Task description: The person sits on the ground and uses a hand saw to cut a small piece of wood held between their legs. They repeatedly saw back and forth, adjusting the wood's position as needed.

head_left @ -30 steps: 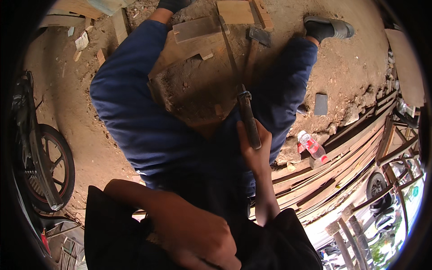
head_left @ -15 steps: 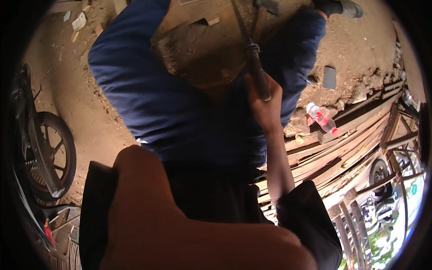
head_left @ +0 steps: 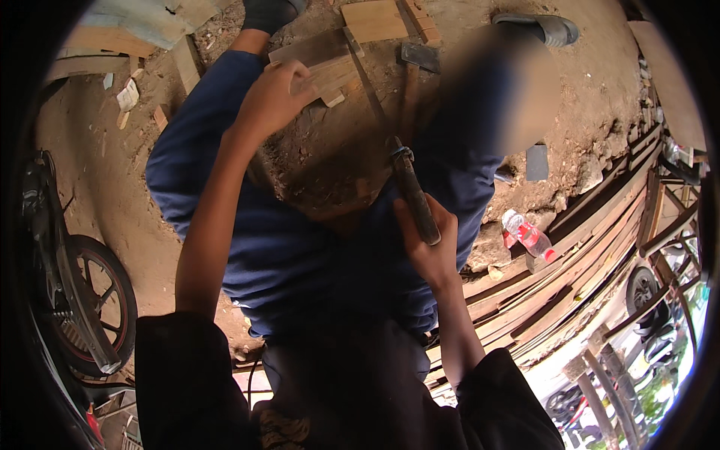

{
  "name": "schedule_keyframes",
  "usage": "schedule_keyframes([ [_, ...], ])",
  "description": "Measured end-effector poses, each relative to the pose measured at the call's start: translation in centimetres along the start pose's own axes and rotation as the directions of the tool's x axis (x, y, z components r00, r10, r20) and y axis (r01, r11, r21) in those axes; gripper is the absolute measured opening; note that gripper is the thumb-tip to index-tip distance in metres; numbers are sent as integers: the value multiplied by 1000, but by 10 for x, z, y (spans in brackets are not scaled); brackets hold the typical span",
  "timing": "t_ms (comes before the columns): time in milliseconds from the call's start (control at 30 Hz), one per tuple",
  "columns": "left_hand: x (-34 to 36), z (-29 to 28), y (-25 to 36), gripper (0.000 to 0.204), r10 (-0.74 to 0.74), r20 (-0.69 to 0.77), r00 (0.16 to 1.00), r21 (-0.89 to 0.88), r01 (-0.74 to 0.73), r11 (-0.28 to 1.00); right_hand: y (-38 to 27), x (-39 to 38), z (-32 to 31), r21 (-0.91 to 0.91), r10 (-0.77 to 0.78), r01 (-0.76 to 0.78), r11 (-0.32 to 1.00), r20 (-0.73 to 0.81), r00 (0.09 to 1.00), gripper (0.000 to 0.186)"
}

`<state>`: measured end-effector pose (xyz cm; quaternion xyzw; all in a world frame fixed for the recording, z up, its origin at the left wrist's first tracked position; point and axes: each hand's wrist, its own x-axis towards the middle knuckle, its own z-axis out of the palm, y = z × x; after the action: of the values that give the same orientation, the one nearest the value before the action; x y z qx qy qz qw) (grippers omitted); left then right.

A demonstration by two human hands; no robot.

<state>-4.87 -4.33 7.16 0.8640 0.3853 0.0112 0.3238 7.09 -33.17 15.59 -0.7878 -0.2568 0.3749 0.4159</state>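
Observation:
My right hand (head_left: 439, 229) is closed round the dark handle (head_left: 416, 202) of a long, narrow tool, pointing forward between my blue-trousered legs; its far part blends into shadow. My left hand (head_left: 274, 97) reaches over the ground near my left shin, fingers loosely curved and apart, over or touching wooden boards (head_left: 337, 75); contact is unclear. A hammer (head_left: 418, 58) with a dark head and wooden handle lies beyond the tool, beside a light plywood piece (head_left: 373, 19).
A motorbike wheel (head_left: 101, 304) stands at left. Long stacked planks (head_left: 540, 296) line the right, with a red-labelled plastic bottle (head_left: 529, 236) beside them. A dark flat piece (head_left: 536, 163) and wood scraps (head_left: 161, 116) lie on the dirt.
My left arm has swung up from near my body to the boards beyond my knees. My right hand still grips the tool. The view has shifted slightly.

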Motion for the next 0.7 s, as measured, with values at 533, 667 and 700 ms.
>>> schedule_keyframes([
  [533,34,20,-90,84,-168,-9,986,-138,165,977,22,-11,-18,19,32,-32,999,-5,999,27],
  [667,33,20,-103,64,-189,19,982,-312,185,932,29,-12,-16,-6,6,-6,1000,-15,1000,27],
  [700,33,20,-104,59,-181,17,983,-317,177,932,32,-12,-13,6,-6,7,1000,-19,1000,26],
])
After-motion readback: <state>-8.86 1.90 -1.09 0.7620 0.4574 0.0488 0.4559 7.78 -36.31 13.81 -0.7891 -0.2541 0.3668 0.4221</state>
